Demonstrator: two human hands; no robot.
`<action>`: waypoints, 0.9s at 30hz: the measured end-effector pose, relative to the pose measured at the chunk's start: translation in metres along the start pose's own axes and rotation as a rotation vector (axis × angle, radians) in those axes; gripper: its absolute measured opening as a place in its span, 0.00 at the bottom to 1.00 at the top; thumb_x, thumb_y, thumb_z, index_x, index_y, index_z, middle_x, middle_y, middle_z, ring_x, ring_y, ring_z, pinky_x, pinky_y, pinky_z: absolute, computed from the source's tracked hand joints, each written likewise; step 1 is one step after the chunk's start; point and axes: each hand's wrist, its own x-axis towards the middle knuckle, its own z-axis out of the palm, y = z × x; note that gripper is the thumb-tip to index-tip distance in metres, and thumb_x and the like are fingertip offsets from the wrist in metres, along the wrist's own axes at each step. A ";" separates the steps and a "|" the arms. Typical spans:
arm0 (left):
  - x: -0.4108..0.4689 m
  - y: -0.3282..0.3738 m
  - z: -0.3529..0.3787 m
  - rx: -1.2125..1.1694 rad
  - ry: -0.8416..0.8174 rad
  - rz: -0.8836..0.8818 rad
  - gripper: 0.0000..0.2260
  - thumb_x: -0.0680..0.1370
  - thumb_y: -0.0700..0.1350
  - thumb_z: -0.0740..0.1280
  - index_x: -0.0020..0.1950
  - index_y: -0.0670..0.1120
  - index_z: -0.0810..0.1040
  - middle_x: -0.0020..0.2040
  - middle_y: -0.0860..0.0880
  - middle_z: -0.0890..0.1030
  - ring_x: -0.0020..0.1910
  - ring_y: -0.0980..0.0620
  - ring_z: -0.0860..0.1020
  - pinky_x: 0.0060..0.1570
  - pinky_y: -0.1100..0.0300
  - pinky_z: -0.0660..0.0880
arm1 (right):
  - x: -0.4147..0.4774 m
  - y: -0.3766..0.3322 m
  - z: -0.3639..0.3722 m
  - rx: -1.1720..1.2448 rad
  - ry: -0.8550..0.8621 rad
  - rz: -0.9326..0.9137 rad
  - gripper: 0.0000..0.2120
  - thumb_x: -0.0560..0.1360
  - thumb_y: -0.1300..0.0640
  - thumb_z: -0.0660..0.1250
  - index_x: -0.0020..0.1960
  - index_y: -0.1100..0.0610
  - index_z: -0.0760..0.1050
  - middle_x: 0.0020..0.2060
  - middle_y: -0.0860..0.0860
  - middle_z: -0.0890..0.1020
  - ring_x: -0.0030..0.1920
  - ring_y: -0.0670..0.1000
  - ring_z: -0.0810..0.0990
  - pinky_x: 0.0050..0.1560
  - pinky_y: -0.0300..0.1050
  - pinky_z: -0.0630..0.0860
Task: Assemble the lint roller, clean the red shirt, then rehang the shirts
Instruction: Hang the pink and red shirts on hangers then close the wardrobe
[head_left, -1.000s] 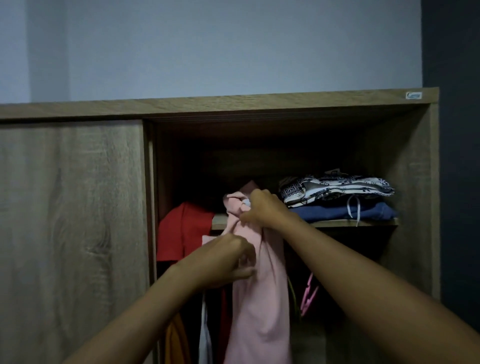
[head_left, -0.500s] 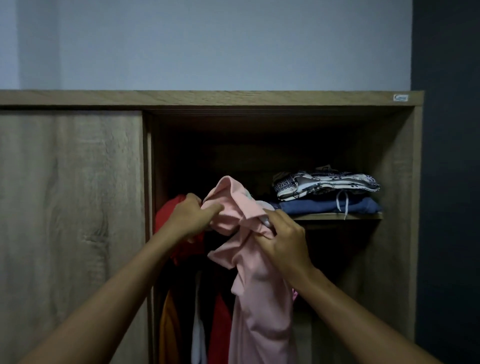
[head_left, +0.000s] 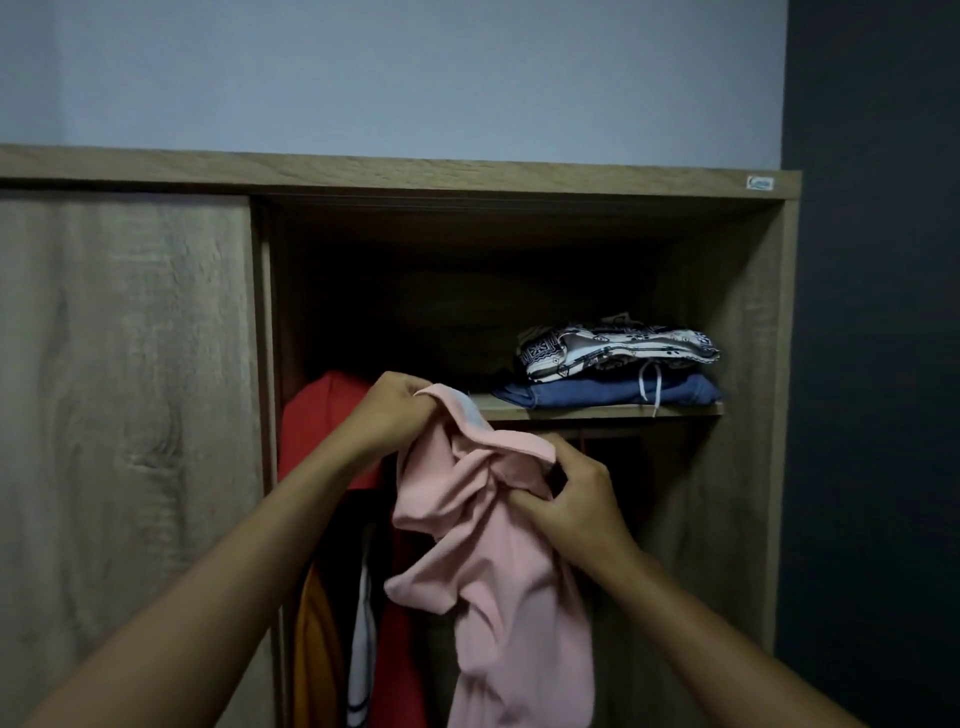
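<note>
Since the earlier frame the bunched top of the pink shirt (head_left: 493, 561) has sunk from a hump above both hands into a slanting ridge between them. Our left hand (head_left: 395, 410), at the centre of the frame, clenches round the higher end of that soft, matte knit, where a pale inner band shows. Our right hand (head_left: 576, 499), lower and to the right, pinches the crumpled folds with curled fingers, and the rest of the cloth hangs in loose creases to the bottom edge. We see the red shirt (head_left: 322, 421) hanging just left of our left hand, inside the wood-grain wardrobe (head_left: 748, 519) (its hanger is lost in shadow). An orange garment (head_left: 311, 649) and a white striped one (head_left: 363, 649) hang below it. On the flat shelf (head_left: 597, 411) at centre right, a patterned folded cloth (head_left: 618, 348) lies on a blue folded garment (head_left: 608, 392).
</note>
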 end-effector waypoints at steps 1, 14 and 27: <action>-0.001 0.001 0.001 -0.020 -0.005 -0.017 0.11 0.77 0.39 0.65 0.42 0.44 0.87 0.41 0.43 0.87 0.40 0.49 0.83 0.39 0.55 0.79 | 0.000 -0.001 -0.002 0.035 -0.073 0.018 0.18 0.65 0.49 0.75 0.54 0.52 0.80 0.43 0.45 0.85 0.44 0.45 0.83 0.46 0.46 0.80; -0.018 0.001 0.010 0.034 -0.085 -0.197 0.12 0.68 0.54 0.72 0.37 0.46 0.77 0.30 0.45 0.69 0.28 0.52 0.63 0.27 0.59 0.59 | 0.018 -0.004 -0.014 0.157 -0.078 0.131 0.12 0.77 0.53 0.71 0.39 0.58 0.82 0.35 0.55 0.84 0.36 0.47 0.79 0.38 0.52 0.76; -0.021 0.011 0.001 -0.321 -0.382 -0.369 0.15 0.77 0.51 0.68 0.52 0.41 0.85 0.49 0.39 0.86 0.46 0.43 0.85 0.51 0.54 0.81 | 0.018 0.006 -0.025 0.154 0.011 0.135 0.02 0.74 0.58 0.74 0.45 0.55 0.84 0.41 0.48 0.86 0.44 0.45 0.84 0.45 0.38 0.78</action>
